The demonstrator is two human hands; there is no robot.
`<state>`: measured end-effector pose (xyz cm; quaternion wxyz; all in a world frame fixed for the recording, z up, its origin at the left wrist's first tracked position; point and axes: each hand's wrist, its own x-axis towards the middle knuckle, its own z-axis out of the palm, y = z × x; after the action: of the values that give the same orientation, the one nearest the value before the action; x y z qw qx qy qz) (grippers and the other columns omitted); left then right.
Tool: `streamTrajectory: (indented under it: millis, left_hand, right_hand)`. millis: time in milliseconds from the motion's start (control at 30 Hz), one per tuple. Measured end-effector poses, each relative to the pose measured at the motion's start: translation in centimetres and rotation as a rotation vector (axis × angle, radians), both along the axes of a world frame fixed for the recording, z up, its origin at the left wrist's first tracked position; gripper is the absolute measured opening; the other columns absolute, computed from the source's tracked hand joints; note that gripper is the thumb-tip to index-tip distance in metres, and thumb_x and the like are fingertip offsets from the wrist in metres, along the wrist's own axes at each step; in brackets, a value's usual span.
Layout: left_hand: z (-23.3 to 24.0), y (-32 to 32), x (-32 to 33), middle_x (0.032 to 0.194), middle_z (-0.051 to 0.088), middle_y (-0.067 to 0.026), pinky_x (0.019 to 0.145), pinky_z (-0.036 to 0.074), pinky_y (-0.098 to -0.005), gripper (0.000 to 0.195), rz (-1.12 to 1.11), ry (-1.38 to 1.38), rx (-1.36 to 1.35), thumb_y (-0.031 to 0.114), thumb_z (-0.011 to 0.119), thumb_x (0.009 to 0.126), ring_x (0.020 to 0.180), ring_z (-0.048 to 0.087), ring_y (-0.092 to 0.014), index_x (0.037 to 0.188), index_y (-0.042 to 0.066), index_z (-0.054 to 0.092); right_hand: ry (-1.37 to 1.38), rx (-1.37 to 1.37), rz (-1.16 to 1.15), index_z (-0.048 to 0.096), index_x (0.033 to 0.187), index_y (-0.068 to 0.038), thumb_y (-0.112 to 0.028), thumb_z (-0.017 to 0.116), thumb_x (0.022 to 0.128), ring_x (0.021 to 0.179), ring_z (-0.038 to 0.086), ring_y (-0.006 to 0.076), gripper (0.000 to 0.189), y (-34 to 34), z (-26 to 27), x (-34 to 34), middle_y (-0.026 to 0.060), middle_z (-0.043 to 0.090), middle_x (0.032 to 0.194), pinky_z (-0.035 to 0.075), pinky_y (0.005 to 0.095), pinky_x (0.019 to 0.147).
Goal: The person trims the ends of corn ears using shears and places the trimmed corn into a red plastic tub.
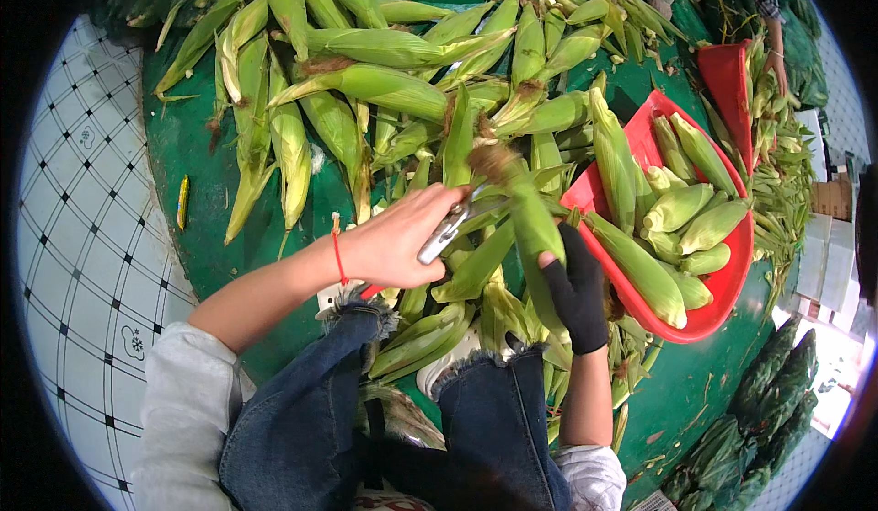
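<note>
In my left hand (405,237), bare with a red cord at the wrist, is a pair of pruning shears (442,233) with a silver metal body. The blades lie against the silk end of a green ear of corn (534,219); whether they are open or closed is unclear. My right hand (576,288), in a black fingerless glove, grips that ear near its lower end. Brown silk (495,161) at its top is blurred. Just right of the glove, a red plastic scoop-shaped basket (744,264) holds several ears in husk, mostly with trimmed ends.
Ears in husk (391,48) are heaped ahead on a green floor covering (188,223). Loose husks lie around my shoes. Another person's hand (775,72) is beside a second red basket (730,93). Filled green mesh bags (744,408) stand at right; a yellow stick-like object (182,202) lies left.
</note>
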<state>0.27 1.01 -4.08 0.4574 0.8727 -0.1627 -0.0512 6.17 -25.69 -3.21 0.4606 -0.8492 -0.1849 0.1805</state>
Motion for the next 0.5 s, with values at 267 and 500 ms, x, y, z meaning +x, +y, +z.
streamTrajectory:
  millis: [267,500]
  left_hand:
    - [-2.4,2.1,0.5,0.071,0.055,-0.0137,0.06,0.048,-0.0406,0.032,-0.017,0.057,0.136,0.012,0.061,0.065,0.065,0.058,-0.034,0.093,0.003,0.049]
    - [-0.6,-1.0,-1.2,0.089,0.054,-0.001,0.065,0.047,-0.0219,0.049,0.376,0.589,-0.767,0.003,0.07,0.077,0.074,0.054,-0.007,0.116,0.006,0.041]
  right_hand:
    - [0.108,-0.166,0.111,0.051,0.119,-0.005,-0.037,0.059,0.084,0.097,0.061,0.0353,0.048,0.0,0.2,-1.9,0.0198,0.062,0.103,0.047,0.0379,0.081]
    - [-0.012,-0.042,0.064,0.051,0.117,-0.004,-0.039,0.062,0.081,0.096,0.061,0.033,0.052,0.6,-1.9,-4.8,0.0181,0.061,0.107,0.047,0.0373,0.08]
